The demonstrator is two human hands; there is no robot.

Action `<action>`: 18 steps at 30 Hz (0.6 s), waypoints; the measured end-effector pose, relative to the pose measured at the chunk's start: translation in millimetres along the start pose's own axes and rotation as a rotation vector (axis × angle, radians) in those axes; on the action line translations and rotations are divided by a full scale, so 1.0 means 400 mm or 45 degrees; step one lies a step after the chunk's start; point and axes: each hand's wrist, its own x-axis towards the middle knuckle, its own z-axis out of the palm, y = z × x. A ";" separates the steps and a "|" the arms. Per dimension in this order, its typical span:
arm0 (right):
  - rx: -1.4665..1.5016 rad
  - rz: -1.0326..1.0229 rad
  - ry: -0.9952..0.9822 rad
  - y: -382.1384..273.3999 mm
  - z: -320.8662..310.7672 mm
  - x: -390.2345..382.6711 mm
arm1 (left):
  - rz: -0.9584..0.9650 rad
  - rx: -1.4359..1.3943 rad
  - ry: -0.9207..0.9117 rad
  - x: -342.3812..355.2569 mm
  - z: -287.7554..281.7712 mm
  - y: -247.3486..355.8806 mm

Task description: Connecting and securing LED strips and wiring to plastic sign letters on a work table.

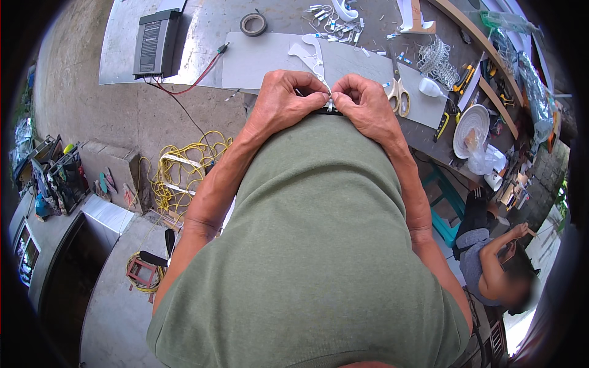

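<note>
Shirt (319,257): muted olive grn, plain, faintly heathered fabric, loose cut, w/ 1 big curved fold (307,158) across the front + smaller creases nr the sides. 2 short sleeves, L slv (172,328) & R slv (445,313), same grn, end abv the elbows; seamed neckline (334,356) curves along btm of view. Thin blk strip (324,111) shows just past the hem; L hand (288,98), R hand (368,109) & both forearms bare.
</note>
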 end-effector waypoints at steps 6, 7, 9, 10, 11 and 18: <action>0.079 -0.016 0.064 0.005 0.002 0.000 | -0.067 -0.124 -0.049 0.008 -0.004 -0.020; 0.119 -0.016 0.065 0.004 0.001 0.001 | -0.084 -0.190 -0.066 0.010 -0.003 -0.020; 0.119 0.006 0.066 0.002 0.000 -0.005 | -0.061 -0.242 -0.032 0.008 0.003 -0.016; 0.118 0.029 0.067 0.002 -0.001 -0.008 | -0.038 -0.295 0.002 0.007 0.005 -0.013; 0.118 0.028 0.067 0.005 -0.002 -0.007 | -0.037 -0.295 0.002 0.007 0.004 -0.011; 0.063 -0.030 0.147 0.000 0.005 -0.002 | -0.038 -0.178 0.020 0.007 0.011 -0.011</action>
